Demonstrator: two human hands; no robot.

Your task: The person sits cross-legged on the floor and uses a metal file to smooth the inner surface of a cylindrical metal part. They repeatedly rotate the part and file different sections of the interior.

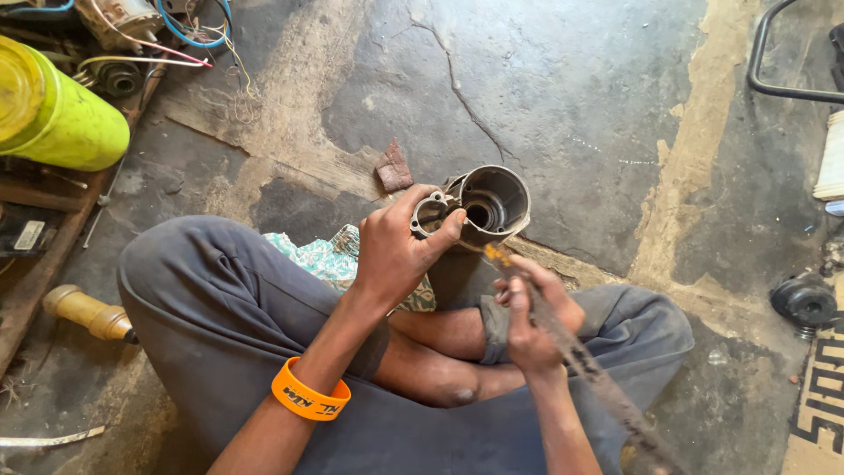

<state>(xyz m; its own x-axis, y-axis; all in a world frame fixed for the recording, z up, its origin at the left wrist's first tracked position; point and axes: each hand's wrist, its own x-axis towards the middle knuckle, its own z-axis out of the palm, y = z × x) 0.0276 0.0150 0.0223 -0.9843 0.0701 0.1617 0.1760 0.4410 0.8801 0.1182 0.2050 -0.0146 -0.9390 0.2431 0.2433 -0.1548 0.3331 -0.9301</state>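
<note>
Person seated cross-legged on the floor point(571, 105), grey trousers, orange wristband point(309, 396) on left forearm

Right hand point(532, 312): grip clamped round a long dirty brush handle point(598, 378); the shaft runs from the near right edge up toward the housing, its orange-tipped end point(495, 255) just at the housing's lower rim

Left hand point(396, 251): grip clamped on a grey metal housing point(488, 204), thumb over the flanged ring at its side; open cylindrical mouth faces up, a round bore visible inside. Housing is held in the air above the crossed legs, over the middle of the floor

Patterned green cloth point(325, 255) under the left wrist, on the lap

Wooden-handled tool point(86, 312) lies at the left edge of the floor

Farther: cracked, stained concrete; a small rusty scrap point(394, 167) just beyond the housing. Yellow-green cylinder point(57, 110) and tangled wires point(176, 40) in the far left corner. Black round part point(804, 301) at the right edge
</note>
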